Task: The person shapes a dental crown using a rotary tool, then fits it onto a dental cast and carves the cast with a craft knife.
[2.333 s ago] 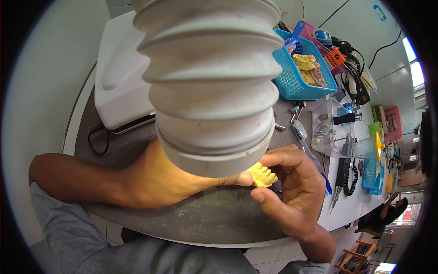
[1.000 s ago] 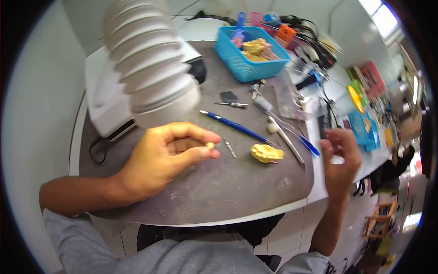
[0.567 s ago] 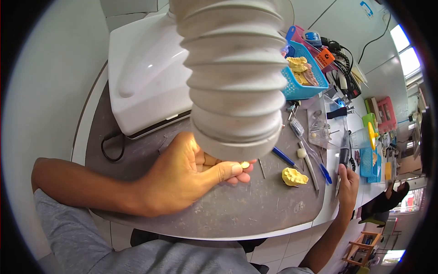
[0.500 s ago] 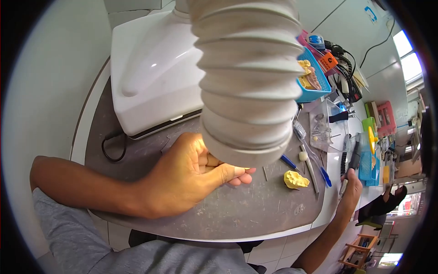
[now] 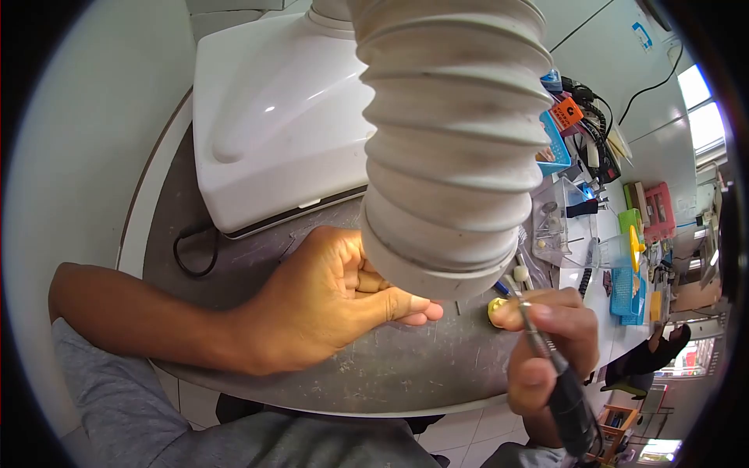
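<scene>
My left hand (image 5: pixel 328 308) is closed in a pinch below the mouth of a white corrugated suction hose (image 5: pixel 452 156). Whatever lies between thumb and fingers is hidden from me. In my right hand (image 5: pixel 558 331) is a handpiece (image 5: pixel 573 405), a dark-bodied rotary tool with a metal front, gripped like a pen and pointing up and left. A yellow dental model (image 5: pixel 494 313) lies on the grey bench top (image 5: pixel 374 366), partly covered by my right fingers.
The white housing (image 5: pixel 273 132) carrying the hose takes up the back left. At the right stand a clear box (image 5: pixel 554 222) of small tools and a blue basket (image 5: pixel 626 295). A person (image 5: pixel 651 355) is further off at the right.
My right hand has brought the handpiece from the bench's right side in toward the middle, now in front of the dental model. My left hand keeps its pinch almost unmoved.
</scene>
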Demonstrator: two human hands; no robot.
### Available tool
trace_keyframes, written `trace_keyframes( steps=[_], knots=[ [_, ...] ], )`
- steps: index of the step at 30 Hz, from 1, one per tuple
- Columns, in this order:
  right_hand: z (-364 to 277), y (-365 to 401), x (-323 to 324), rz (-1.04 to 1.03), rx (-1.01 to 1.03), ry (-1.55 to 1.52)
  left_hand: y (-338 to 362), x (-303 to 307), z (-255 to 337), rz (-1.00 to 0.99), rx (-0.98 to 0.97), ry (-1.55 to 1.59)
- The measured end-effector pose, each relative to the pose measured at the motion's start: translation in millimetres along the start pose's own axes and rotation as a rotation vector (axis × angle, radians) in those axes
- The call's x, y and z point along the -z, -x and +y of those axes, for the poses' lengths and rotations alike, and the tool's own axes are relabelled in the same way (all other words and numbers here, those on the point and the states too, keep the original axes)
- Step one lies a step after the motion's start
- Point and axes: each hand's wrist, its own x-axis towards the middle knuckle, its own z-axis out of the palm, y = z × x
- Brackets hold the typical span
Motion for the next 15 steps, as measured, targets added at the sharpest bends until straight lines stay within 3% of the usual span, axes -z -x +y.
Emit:
trace_keyframes(
  steps=[2, 4, 15],
  knots=[
    [-1, -11, -13, -0.042, -0.027, -0.036, 0, 1, -1, -0.006, 0.002, 0.014],
    [8, -16, -22, -0.097, 0.137, 0.114, -1, 2, -3, -0.014, 0.005, 0.028],
    [13, -2, -27, -0.118, 0.067, 0.098, -4, 7, -5, -0.057, -0.123, -0.125]
  ],
)
